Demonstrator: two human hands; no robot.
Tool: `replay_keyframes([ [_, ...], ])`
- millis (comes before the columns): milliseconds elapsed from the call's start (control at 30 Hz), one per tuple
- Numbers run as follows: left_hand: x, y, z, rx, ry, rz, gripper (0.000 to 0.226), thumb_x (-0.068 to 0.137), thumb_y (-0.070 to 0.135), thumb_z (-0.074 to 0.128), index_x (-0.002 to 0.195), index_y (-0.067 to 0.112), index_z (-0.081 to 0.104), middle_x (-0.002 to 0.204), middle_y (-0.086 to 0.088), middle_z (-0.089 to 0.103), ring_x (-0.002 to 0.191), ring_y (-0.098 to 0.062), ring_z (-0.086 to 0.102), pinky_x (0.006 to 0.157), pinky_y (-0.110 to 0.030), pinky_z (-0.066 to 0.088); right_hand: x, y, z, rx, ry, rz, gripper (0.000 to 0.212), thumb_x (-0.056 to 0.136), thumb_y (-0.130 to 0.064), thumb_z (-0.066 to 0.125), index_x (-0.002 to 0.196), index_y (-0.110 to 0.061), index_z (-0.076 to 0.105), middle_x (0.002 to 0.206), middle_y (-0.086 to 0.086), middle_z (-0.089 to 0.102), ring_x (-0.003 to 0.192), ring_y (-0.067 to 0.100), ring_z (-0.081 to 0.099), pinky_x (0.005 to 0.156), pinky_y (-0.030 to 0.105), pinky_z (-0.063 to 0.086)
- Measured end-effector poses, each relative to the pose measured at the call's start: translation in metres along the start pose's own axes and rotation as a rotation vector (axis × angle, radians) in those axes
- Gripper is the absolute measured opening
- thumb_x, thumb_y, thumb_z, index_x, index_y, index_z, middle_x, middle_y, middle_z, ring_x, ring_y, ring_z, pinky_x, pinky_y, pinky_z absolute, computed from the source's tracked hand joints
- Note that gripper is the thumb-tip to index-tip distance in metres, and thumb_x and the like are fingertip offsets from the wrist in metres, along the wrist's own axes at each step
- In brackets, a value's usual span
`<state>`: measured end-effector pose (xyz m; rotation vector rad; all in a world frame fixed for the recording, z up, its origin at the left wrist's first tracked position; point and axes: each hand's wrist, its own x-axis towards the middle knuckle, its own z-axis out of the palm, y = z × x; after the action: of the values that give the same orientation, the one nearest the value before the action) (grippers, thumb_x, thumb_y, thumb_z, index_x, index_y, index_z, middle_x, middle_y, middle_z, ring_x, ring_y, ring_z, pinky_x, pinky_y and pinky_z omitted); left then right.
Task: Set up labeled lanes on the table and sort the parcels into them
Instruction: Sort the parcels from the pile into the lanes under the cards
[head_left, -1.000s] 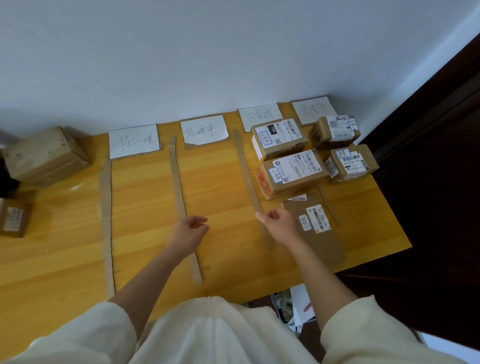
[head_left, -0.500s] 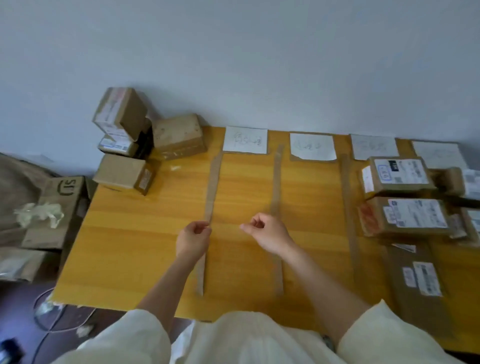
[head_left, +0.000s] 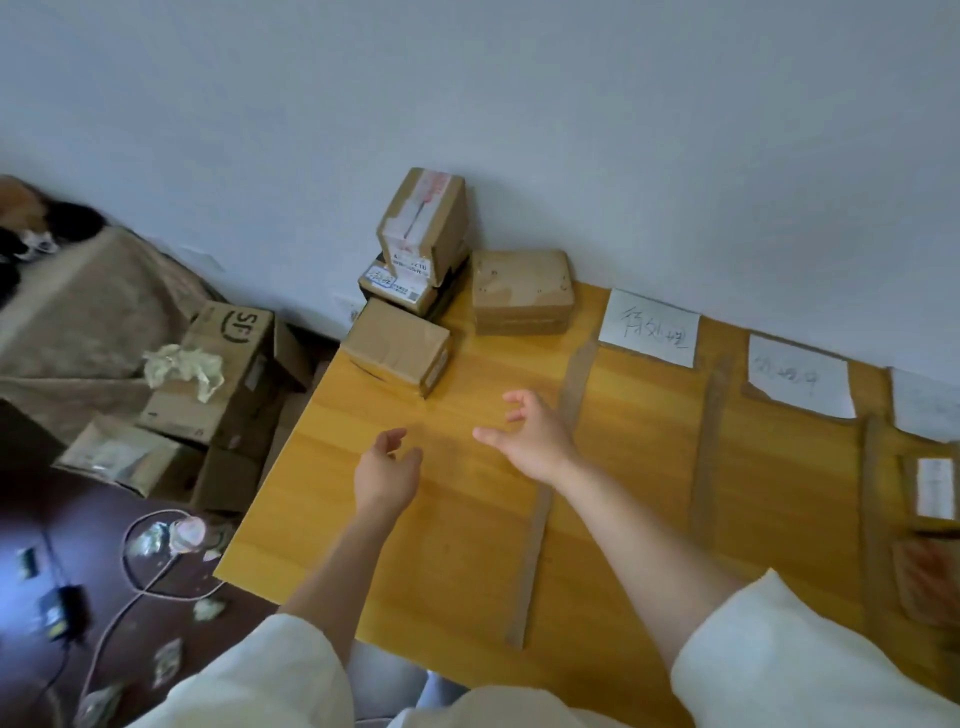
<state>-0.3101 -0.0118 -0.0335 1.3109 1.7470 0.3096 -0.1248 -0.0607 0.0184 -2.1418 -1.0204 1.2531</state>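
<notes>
I see the surface (head_left: 467, 519) w/ strips (head_left: 530, 561) and labels (head_left: 649, 332) laid, so lanes look done. Four parcels (head_left: 395, 353) wait unsorted at far-left corner. Left grip (head_left: 387, 470) & right grip (head_left: 530, 436) hover loosely spread, holding nothing.

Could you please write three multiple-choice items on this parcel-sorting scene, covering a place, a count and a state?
1. Where is the pile of unsorted parcels? A) far left corner of the table B) near right corner C) on the floor
2. How many parcels are in it? A) two B) four C) seven
3. What are the hands holding? A) a parcel B) a strip C) nothing

Answers: 1 A, it sits by the wall at the left edge; 2 B, two stacked, two beside; 3 C, left hand and right hand hover with loose fingers.
</notes>
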Motion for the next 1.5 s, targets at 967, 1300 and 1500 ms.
replay_keyframes([
  [967, 0.061, -0.022, -0.021, 0.096, 0.035, 0.067, 0.043, 0.086, 0.022, 0.057, 0.129, 0.028, 0.056, 0.128, 0.007, 0.060, 0.123, -0.018, 0.050, 0.088, -0.030, 0.046, 0.100, -0.082, 0.061, -0.262, 0.074, -0.104, 0.116, 0.058, -0.041, 0.091, 0.149, -0.013, 0.024, 0.145, 0.005, 0.034, 0.131, 0.022, 0.043, 0.106, 0.033, 0.039],
  [1300, 0.048, -0.012, -0.021, -0.016, -0.045, 0.006, 0.047, 0.090, 0.024, 0.059, 0.136, 0.022, 0.051, 0.131, -0.001, 0.059, 0.118, -0.021, 0.055, 0.083, -0.025, 0.042, 0.057, -0.058, 0.028, 0.088, 0.067, -0.046, 0.112, 0.046, -0.053, 0.087, 0.139, -0.025, 0.030, 0.131, -0.003, 0.046, 0.118, 0.016, 0.049, 0.100, 0.036, 0.047],
  [1500, 0.021, -0.001, -0.013, -0.096, -0.115, 0.000, 0.047, 0.089, 0.028, 0.060, 0.135, 0.022, 0.050, 0.132, -0.004, 0.058, 0.118, -0.024, 0.056, 0.098, -0.039, 0.047, 0.019, -0.039, -0.009, 0.223, 0.129, -0.080, 0.105, 0.060, -0.040, 0.090, 0.143, -0.023, 0.028, 0.127, -0.009, 0.042, 0.114, 0.009, 0.046, 0.082, 0.016, 0.037],
])
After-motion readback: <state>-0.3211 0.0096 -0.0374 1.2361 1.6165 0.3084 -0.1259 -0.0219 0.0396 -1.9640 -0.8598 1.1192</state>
